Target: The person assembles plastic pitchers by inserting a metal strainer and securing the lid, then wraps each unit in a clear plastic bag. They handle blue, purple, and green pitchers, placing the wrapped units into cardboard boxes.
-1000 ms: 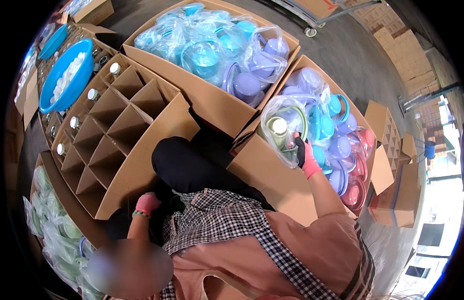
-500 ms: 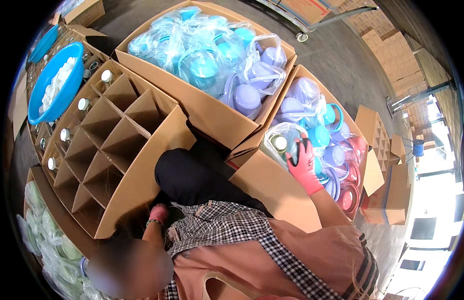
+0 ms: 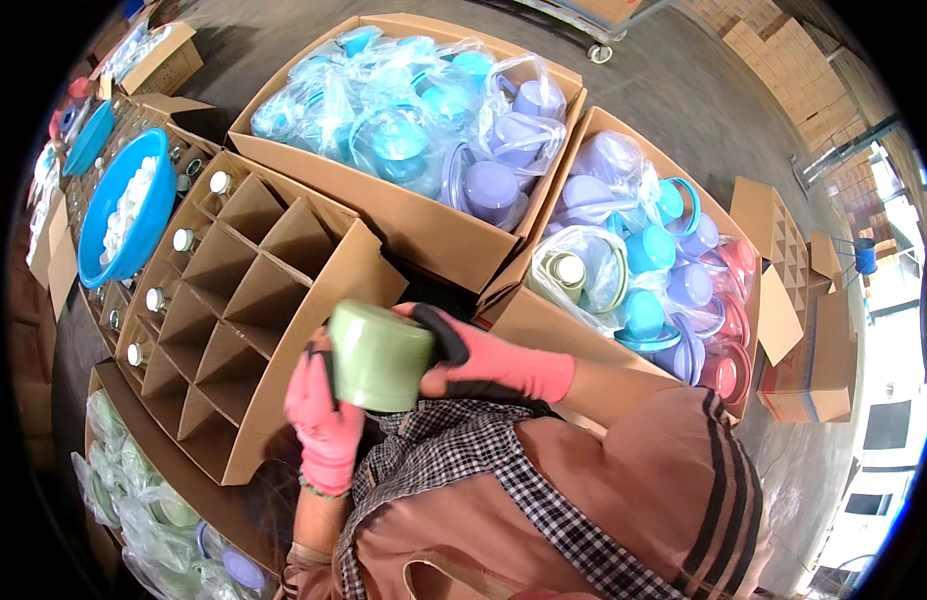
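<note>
In front of my chest I hold a pale green cup (image 3: pixel 381 355), tilted, with its smooth wall and one flat end showing. My left hand (image 3: pixel 325 410), in a pink glove with dark fingers, is wrapped round its left side. From the right, my right hand (image 3: pixel 473 355) in a matching glove grips the other side. To the left stands a divided carton (image 3: pixel 293 400) with cardboard cells. Glass bottles with white caps, one of them a white-capped bottle (image 3: pixel 185 240), stand in its far-left row of cells.
A carton (image 3: pixel 383 205) of bagged blue and purple cups is ahead. Another carton (image 3: pixel 608 350) at right holds blue, purple, red and green ones. A blue basin (image 3: pixel 165 200) of white caps sits at left. Bagged green pieces (image 3: pixel 133 490) lie at lower left.
My right hand has left the right carton and come to my chest. My left hand has risen from beside my leg. The green cup is now between both hands.
</note>
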Motion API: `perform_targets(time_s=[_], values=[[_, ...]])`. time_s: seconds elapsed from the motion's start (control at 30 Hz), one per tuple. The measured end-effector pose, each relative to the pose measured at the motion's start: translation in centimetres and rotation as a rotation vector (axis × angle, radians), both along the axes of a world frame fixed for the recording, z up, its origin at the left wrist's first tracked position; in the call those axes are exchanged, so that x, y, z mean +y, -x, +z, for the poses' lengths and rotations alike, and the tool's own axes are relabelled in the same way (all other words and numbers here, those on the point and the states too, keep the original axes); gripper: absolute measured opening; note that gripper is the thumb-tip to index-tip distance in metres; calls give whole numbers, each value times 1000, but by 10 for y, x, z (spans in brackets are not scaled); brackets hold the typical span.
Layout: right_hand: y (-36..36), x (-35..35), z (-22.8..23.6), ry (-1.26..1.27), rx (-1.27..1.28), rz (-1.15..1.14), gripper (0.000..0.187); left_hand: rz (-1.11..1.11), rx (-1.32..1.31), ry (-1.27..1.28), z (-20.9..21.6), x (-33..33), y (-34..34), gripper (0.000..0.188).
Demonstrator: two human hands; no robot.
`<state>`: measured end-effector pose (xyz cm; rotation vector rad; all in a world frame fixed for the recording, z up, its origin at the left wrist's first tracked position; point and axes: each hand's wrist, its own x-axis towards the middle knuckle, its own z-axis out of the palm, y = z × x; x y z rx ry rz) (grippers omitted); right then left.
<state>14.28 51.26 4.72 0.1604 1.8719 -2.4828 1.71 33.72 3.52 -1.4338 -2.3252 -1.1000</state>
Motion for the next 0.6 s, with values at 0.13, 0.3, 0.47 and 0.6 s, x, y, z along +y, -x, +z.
perform_targets(time_s=[0.13,0.3,0.47,0.6], values=[[-40,15,16,218,-226,-139,79,-282,-141,-28,-9,22,-32,42],[-96,63,34,-245,-159,-546,66,-414,-245,97,19,38,-51,57],[-139,136,-9,-1372,-545,-809,85,-338,-374,47,-10,25,-43,60],[-139,138,-101,-1641,-691,-684,90,-383,-409,184,-19,24,-52,58]])
